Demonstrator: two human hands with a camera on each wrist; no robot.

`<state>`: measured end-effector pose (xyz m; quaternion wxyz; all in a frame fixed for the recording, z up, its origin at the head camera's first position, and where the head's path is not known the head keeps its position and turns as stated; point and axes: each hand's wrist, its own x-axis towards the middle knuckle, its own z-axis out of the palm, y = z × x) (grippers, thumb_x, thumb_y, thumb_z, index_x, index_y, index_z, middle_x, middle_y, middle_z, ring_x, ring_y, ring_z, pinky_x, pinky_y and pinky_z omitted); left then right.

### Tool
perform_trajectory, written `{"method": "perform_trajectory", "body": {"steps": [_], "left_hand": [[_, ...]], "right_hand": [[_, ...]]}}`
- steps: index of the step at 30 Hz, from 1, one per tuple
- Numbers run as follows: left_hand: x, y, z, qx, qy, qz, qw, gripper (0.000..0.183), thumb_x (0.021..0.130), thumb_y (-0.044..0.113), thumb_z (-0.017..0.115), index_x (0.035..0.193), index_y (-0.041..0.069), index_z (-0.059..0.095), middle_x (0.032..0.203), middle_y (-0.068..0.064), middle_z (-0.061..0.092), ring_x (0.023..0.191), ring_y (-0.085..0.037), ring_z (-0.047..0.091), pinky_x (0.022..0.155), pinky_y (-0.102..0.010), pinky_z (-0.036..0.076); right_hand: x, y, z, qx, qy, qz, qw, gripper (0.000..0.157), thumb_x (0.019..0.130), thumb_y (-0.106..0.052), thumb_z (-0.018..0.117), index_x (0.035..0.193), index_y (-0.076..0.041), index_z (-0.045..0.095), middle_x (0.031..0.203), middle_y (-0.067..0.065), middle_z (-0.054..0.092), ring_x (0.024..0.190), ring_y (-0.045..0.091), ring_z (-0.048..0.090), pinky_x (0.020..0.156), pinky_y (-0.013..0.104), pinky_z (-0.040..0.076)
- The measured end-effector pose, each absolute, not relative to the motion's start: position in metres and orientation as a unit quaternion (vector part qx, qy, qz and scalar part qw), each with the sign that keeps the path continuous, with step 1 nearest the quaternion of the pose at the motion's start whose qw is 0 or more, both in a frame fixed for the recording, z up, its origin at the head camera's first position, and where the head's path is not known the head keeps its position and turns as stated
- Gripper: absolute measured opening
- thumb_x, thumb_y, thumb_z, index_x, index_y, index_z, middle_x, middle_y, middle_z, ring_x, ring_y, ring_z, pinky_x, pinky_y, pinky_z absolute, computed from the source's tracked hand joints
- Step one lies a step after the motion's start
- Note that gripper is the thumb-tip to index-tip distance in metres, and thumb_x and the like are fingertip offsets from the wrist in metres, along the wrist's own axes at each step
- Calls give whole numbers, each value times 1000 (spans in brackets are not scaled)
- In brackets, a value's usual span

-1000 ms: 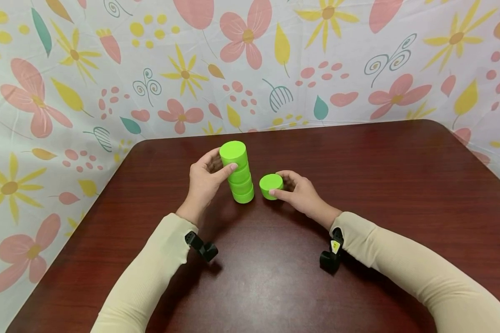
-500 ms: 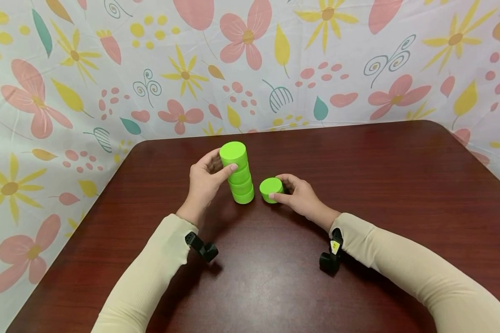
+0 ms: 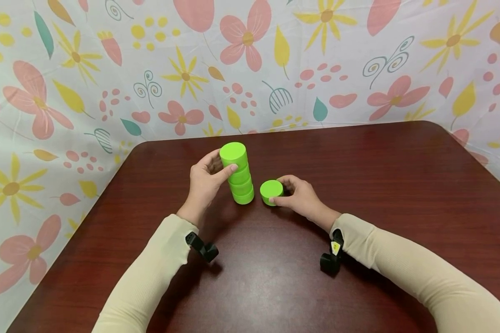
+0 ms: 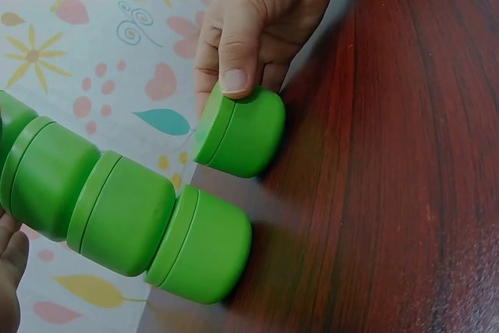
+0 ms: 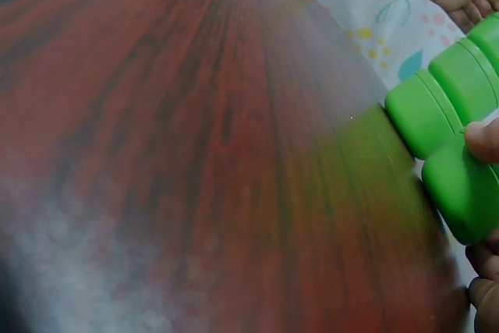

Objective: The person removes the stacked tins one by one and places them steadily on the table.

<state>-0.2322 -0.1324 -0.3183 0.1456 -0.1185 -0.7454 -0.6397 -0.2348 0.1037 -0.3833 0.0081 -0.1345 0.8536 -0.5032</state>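
Several small bright green round jars with lids form a stack (image 3: 240, 176) left of the table's middle, leaning slightly to the left in the head view. My left hand (image 3: 204, 181) grips the upper part of this stack, thumb across the near side and fingers behind. Just right of its base is a single green jar (image 3: 271, 191), lid up. My right hand (image 3: 302, 198) pinches that jar from the right, between thumb and fingers. The left wrist view shows the thumb on the lid edge of the single jar (image 4: 245, 134), a narrow gap from the bottom stacked jar (image 4: 207, 251).
The dark red-brown wooden table (image 3: 358, 166) has a glossy top. Behind it and along its left side hangs a white cloth (image 3: 150, 60) with flowers and leaves. Black wrist cameras (image 3: 202, 247) sit at both cream sleeves (image 3: 150, 273).
My right hand has lowered the single jar slightly, bringing it down beside the stack's base. My left hand and the stack have stayed where they were.
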Motion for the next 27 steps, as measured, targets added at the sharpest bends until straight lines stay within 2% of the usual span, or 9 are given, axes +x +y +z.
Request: {"method": "perform_trajectory", "body": {"steps": [15, 22, 27], "left_hand": [[-232, -132, -320, -124, -734, -651, 146, 45, 78, 7, 73, 121, 5, 60, 111, -15, 65, 97, -18, 63, 81, -27, 51], [-232, -133, -321, -130, -730, -656, 144, 47, 79, 5, 73, 123, 2, 56, 116, -16, 62, 103, -21, 60, 86, -30, 49], [-231, -136, -323, -134, -730, -659, 119, 52, 79, 2, 72, 127, 2, 52, 123, -16, 58, 112, -23, 56, 95, -35, 45]], "right_hand": [[-233, 102, -378, -121, 866, -485, 12, 50, 70, -23, 80, 112, -4, 58, 103, 13, 61, 97, 26, 55, 82, 37, 45], [-234, 104, -374, -117, 851, -509, 49, 74, 72, -31, 79, 133, -4, 47, 129, 14, 52, 117, 30, 48, 95, 45, 41], [-234, 100, -351, -124, 821, -556, 39, 69, 77, -29, 76, 134, -5, 45, 135, 15, 48, 125, 29, 44, 98, 47, 39]]}}
